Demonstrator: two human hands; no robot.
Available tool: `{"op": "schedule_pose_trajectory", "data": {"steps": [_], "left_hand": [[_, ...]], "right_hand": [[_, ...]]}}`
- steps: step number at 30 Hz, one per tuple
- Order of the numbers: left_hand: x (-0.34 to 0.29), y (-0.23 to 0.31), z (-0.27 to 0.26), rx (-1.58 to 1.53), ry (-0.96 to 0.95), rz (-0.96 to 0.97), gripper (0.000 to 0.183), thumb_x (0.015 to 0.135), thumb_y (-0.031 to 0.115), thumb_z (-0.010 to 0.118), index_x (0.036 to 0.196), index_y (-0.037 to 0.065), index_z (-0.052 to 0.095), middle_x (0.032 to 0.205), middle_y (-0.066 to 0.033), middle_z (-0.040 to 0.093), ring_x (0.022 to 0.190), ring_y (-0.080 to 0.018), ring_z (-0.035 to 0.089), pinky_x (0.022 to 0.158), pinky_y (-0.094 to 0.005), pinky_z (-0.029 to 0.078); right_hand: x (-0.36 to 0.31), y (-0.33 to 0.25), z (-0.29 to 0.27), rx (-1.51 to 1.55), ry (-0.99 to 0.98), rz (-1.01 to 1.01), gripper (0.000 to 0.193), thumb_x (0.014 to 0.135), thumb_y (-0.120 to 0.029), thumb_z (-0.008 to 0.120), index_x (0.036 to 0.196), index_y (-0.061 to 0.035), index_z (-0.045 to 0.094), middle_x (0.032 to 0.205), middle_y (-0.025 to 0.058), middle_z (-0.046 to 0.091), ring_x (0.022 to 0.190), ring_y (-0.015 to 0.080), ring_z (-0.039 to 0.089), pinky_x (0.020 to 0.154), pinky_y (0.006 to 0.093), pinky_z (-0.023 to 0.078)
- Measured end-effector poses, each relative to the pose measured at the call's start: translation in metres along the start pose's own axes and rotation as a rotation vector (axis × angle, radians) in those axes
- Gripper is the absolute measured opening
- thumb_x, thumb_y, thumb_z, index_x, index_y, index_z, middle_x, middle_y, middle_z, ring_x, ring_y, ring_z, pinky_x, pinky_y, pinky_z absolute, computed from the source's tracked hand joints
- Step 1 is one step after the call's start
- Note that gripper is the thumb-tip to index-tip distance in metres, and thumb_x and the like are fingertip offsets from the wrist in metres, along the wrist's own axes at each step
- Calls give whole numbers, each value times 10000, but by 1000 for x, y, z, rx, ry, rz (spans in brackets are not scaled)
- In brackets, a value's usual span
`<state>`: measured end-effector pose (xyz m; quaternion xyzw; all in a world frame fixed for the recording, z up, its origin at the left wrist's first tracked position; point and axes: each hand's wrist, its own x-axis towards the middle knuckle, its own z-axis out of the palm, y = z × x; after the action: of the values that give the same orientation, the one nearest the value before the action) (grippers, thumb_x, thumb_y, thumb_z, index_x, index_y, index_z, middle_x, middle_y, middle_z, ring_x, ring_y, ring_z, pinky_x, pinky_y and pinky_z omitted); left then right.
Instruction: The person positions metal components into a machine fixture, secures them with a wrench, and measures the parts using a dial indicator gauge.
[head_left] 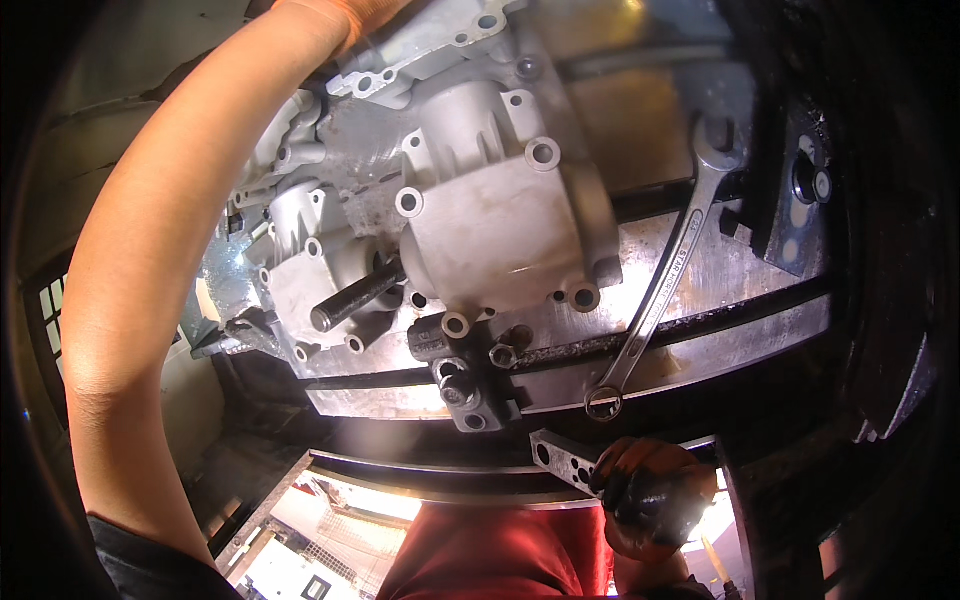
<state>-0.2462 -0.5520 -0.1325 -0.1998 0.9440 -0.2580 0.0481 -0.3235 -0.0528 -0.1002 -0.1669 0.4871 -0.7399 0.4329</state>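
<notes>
Dim machinery [890, 330] surrounds the cropped left hand [368, 12], grip unclear, while the right hand [655, 500] clasps a part-hidden grey, holed bar [573, 460].

Castings [495, 235], wrench [670, 272] on slotted table [720, 348]

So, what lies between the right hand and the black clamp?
Head view: the drilled metal bar that the right hand holds juts out toward the black clamp. Past its tip, it's too dark to tell.
</notes>
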Motion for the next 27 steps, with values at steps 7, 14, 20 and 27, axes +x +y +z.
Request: {"op": "schedule_pose_trajectory", "data": {"steps": [7, 14, 20, 27], "left_hand": [[-11, 74, -68, -358, 373, -137, 328, 873, 275, 584, 1068, 12, 568, 941, -223, 581, 895, -414, 545, 795, -497, 426], [-19, 89, -80, -319, 302, -317, 527, 875, 315, 578, 1294, 5, 505, 1158, -279, 578, 1018, -446, 558, 888, -517, 432], [-28, 83, -60, -462, 272, -408, 602, 864, 330, 571, 1372, 15, 493, 1321, -300, 544, 1056, -454, 579, 943, -512, 441], [-74, 51, -82, -621, 439, -151, 140, 778, 114, 577, 894, 36, 584, 788, -211, 593, 766, -422, 558, 683, -477, 461]], "right_hand": [[-1, 0, -2, 35, -57, -11, 309, 994, -349, 538, 944, -46, 504, 770, 105, 552, 608, 248, 570, 528, 416, 513], [7, -35, 20, 36, 20, 59, 386, 981, -395, 523, 889, -27, 594, 717, 141, 590, 546, 278, 581, 522, 416, 520], [40, -68, 37, 107, -148, 43, 382, 1006, -419, 500, 925, -61, 607, 735, 113, 595, 580, 223, 589, 548, 379, 515], [175, -95, 105, -59, -376, -456, 348, 989, -375, 532, 1019, -36, 603, 829, 112, 619, 644, 204, 595, 589, 343, 516]]}}
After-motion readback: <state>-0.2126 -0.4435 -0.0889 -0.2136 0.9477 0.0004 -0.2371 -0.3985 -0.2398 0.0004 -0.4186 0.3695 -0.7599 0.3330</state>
